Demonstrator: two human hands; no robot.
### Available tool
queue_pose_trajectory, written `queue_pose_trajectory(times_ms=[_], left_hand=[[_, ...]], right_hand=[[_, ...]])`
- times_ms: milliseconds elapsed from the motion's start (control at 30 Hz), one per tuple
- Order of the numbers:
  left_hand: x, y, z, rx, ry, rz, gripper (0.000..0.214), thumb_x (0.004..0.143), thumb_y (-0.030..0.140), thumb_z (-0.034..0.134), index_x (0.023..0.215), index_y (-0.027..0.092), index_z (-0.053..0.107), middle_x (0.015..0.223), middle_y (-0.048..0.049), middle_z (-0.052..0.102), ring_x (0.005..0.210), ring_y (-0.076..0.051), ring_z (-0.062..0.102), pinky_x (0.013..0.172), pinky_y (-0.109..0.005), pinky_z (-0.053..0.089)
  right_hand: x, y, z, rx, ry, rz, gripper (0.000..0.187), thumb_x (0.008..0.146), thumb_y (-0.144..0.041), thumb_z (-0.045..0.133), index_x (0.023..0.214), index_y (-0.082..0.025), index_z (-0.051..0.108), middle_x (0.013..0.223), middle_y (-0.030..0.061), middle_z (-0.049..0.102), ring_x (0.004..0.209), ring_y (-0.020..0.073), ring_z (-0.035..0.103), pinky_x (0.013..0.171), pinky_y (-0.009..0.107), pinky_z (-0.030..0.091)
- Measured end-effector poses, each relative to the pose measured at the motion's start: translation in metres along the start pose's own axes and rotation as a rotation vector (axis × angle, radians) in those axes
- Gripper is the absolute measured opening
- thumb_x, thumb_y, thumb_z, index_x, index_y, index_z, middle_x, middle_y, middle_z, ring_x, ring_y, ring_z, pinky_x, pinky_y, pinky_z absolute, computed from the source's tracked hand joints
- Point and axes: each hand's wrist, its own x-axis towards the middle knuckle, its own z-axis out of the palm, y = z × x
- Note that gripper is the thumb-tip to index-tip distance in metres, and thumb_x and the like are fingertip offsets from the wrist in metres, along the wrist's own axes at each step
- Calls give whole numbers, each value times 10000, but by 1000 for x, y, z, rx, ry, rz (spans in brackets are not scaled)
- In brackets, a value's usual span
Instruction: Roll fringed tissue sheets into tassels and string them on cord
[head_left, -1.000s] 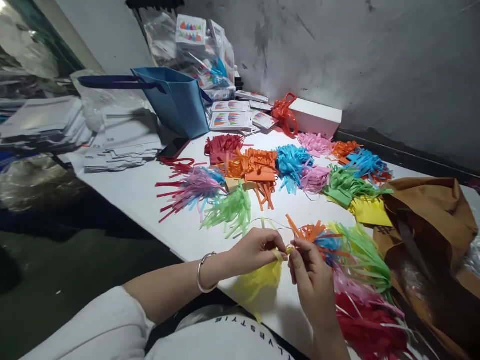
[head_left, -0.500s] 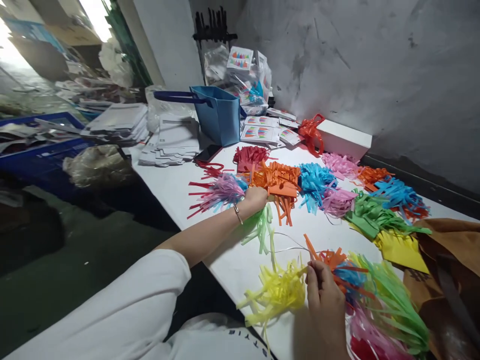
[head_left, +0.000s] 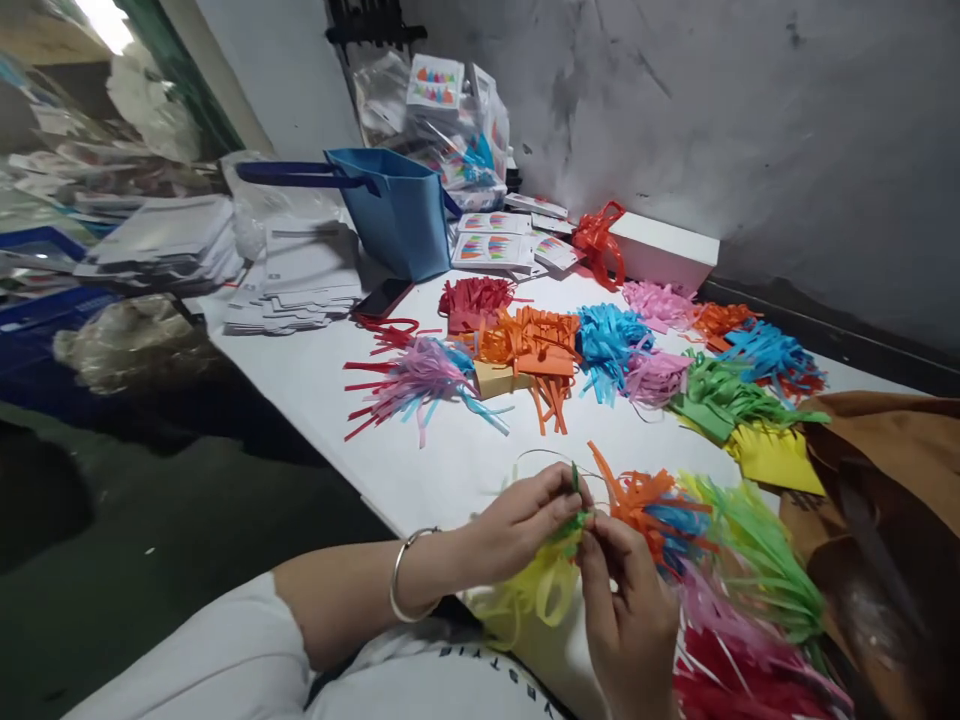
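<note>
Thumb and fingers of the left hand [head_left: 529, 525] pinch a green strip piece [head_left: 579, 522], one dark tip standing up past the knuckles; right hand [head_left: 628, 590] has thumb and forefinger brought together on the right end of the same piece, any cord inside that pinch too small to make out. Work sits over the near edge of the white table [head_left: 442, 470], with a yellow tassel [head_left: 551, 590] just below the fingers and a thin cord [head_left: 541, 452] looping out on the far side. Risks, as judged: a tug on the loose loop could snag it in the orange and blue strips [head_left: 645, 500] just right; a loose pinch could let the green twist unwind; a sleeve brushing the yellow bunch could drag it off the near edge; pulling too hard could tear the thin strips. Near right, lime tassel [head_left: 772, 560] and red tassel [head_left: 742, 670] lie heaped together; left, a pink and blue tassel [head_left: 427, 375] lies apart from these. Containers further out: brown bag [head_left: 892, 430] at right, something clear and shiny at its dark front, otherwise unreadable; blue bag [head_left: 401, 215] far left of centre, upright, inside not visible; clear plastic bag [head_left: 375, 100] behind it, holding printed white packs and something blue; white box [head_left: 664, 245] against the wall, contents unknown; blue crate [head_left: 45, 320] far left, contents unclear.
</note>
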Motion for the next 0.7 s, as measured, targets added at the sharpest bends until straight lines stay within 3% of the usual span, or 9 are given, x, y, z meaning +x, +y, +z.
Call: queue_pose_trajectory(times_ms=[100,200,300,400,500,567,700], left_hand=[[1,-14,18,-20,101,-92,369,1005,508,432,940,168,558,872,-34,579,801,-161,530,754,-287,457],[5,-20,17,-36,85,-143,422,965,559,496,925,155,612,832,-31,572,771,-154,512,708,-268,433],[7,-19,8,-238,-34,-237,440,916,567,589,981,138,660,779,-29,583,702,-133,516,644,-242,411],[7,-17,0,-468,-229,-361,423,864,537,679,945,122,685,748,-34,607,661,-124,552,619,-232,415],[9,-18,-3,-572,-406,-476,374,838,485,726,868,113,706,763,-49,630,631,-119,565,569,-224,412],[10,-20,-3,-622,-467,-518,416,850,522,696,844,106,708,725,-50,631,578,-112,538,528,-226,390],[11,-23,0,-627,-476,-440,496,763,576,771,939,119,691,698,-20,614,612,-109,522,578,-214,403]], right_hand=[[3,-4,3,-110,66,-56,151,961,-209,549,1072,-195,651,959,55,763,788,148,746,706,204,573],[0,0,-3,-55,84,131,163,962,-275,564,1070,-195,658,869,40,755,704,141,727,633,204,566],[-1,3,-15,111,157,423,211,931,-368,621,1032,-186,652,720,5,689,510,105,605,485,196,500],[5,3,-24,428,42,610,300,904,-435,650,1061,-180,634,667,-14,631,454,84,503,401,186,410],[12,5,-26,689,-175,653,306,888,-453,669,1015,-176,641,619,-22,596,449,77,468,377,168,342],[14,8,-25,767,-240,649,270,883,-438,681,926,-174,638,607,-23,587,455,70,455,379,157,318],[11,10,-19,788,-94,686,238,889,-409,682,882,-182,612,600,-40,554,476,61,437,394,143,301]])
